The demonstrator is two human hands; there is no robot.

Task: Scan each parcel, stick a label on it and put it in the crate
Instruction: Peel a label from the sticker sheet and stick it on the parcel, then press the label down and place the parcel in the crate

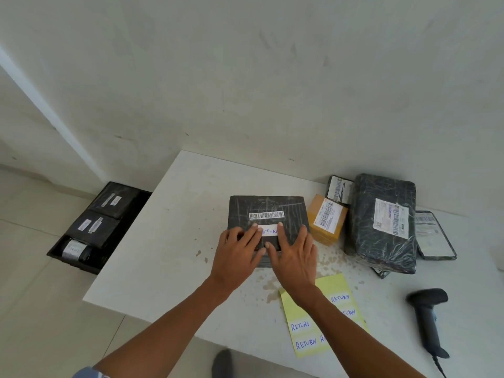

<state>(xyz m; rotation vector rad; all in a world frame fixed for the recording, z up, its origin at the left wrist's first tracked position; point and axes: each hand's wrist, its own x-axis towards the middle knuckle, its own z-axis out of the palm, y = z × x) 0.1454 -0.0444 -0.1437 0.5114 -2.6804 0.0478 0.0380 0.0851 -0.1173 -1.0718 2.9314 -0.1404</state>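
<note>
In the head view, a black wrapped parcel is seen flat on the white table, its long side running left to right. A RETURN label is pressed onto it by the straight, flat fingers of the left hand and right hand; nothing is gripped. The crate is set on the floor to the parcel's left, so the left hand is judged nearer
</note>
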